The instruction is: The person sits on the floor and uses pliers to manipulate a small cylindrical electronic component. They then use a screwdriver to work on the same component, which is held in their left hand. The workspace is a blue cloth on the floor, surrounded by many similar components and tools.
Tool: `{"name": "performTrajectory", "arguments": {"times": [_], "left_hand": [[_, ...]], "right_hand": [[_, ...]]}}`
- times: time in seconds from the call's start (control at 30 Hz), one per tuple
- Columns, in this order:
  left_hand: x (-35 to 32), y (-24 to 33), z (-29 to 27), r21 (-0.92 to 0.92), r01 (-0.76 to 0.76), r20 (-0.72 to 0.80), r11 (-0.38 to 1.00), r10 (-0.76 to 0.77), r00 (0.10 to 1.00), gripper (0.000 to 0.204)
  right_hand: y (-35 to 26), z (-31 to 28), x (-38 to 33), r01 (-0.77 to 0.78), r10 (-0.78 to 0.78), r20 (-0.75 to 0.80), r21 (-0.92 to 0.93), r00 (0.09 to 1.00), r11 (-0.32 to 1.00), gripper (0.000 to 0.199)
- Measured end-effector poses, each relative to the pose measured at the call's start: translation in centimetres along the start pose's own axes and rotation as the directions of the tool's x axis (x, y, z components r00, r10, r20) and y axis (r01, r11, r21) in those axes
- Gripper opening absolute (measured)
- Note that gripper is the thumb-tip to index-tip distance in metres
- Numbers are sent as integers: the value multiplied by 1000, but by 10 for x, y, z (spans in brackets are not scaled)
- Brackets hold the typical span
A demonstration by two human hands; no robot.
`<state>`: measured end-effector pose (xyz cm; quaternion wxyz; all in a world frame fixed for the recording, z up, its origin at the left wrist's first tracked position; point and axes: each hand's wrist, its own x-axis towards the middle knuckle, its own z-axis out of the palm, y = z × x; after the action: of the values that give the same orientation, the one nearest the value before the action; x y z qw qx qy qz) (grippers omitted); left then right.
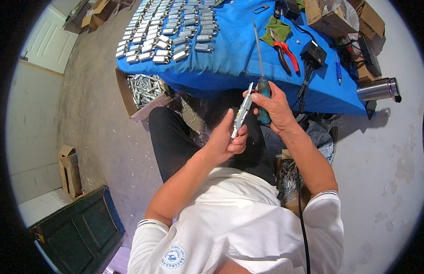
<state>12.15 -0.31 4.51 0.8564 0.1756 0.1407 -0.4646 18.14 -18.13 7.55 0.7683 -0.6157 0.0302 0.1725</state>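
Over my lap, my left hand (224,139) is closed around the lower end of a slim silver metal part (241,113), which is tilted with its narrow tip up. My right hand (276,109) grips a screwdriver (264,87) by its teal handle, the long shaft pointing up and away over the blue cloth. The thumb and fingers of that same hand also pinch the upper end of the metal part. What kind of part it is I cannot make out.
Rows of silver metal pieces (168,40) cover the far left of the blue-clothed table (234,50). Red-handled pliers (291,58), a black adapter (313,55), a blue pen (338,71) and a steel flask (377,90) lie right. Boxes of metal parts stand below, including one cardboard box (125,93).
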Motion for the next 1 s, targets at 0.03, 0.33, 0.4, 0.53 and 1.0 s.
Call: {"name": "performTrajectory", "arguments": {"times": [0.03,0.33,0.4,0.53,1.0], "left_hand": [[0,-1,-1,5,13,-1,1000,-13,1000,62],[-1,0,1,85,24,-34,996,-21,999,64],[-1,-1,0,83,9,-18,996,-7,1000,63],[-2,-1,0,89,-2,-7,996,2,1000,60],[-1,-5,9,117,-88,0,989,88,996,54]], "right_hand": [[-1,-1,1,-8,8,5,5,1000,1000,25],[-1,-4,4,-4,4,42,15,999,1000,27],[-1,-3,4,-11,10,34,11,999,1000,27],[0,-4,5,-11,11,44,17,999,1000,26],[-2,-2,6,-34,33,54,23,998,999,25]]}}
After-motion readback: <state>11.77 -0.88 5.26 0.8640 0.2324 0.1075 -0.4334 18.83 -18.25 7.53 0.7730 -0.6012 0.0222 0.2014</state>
